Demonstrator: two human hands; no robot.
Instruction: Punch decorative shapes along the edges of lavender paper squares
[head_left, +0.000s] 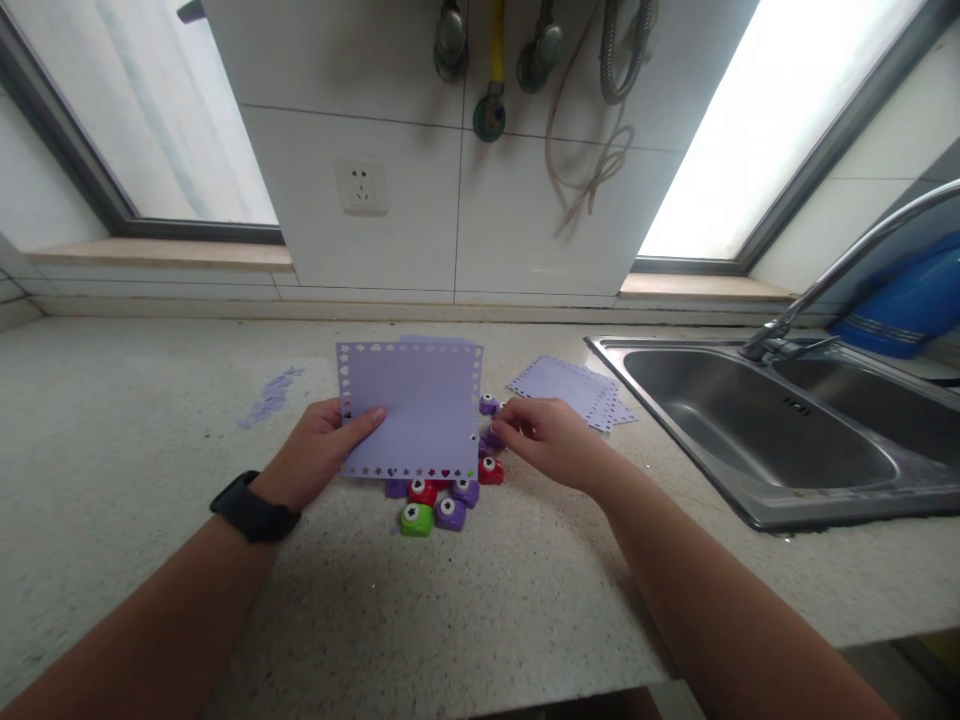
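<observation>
A purple sheet point(412, 410) with small shapes punched along its edges is held up by my left hand point(319, 445), thumb on its front at the left side. My right hand point(544, 435) is just right of the sheet, fingers curled over a purple punch point(491, 437); whether it grips the punch is unclear. Below and behind the sheet lie several small craft punches: a green one point(417, 519), a red one point(422, 491), another red one point(491, 470) and purple ones point(450, 514). The sheet hides part of the group.
Punched purple sheets point(566, 388) lie overlapping on the speckled counter point(360, 620), behind my right hand. Purple paper bits point(274, 397) form a small pile at the left. A double steel sink point(750, 420) with a faucet point(772, 335) is at the right. The tiled wall point(360, 250) stands behind.
</observation>
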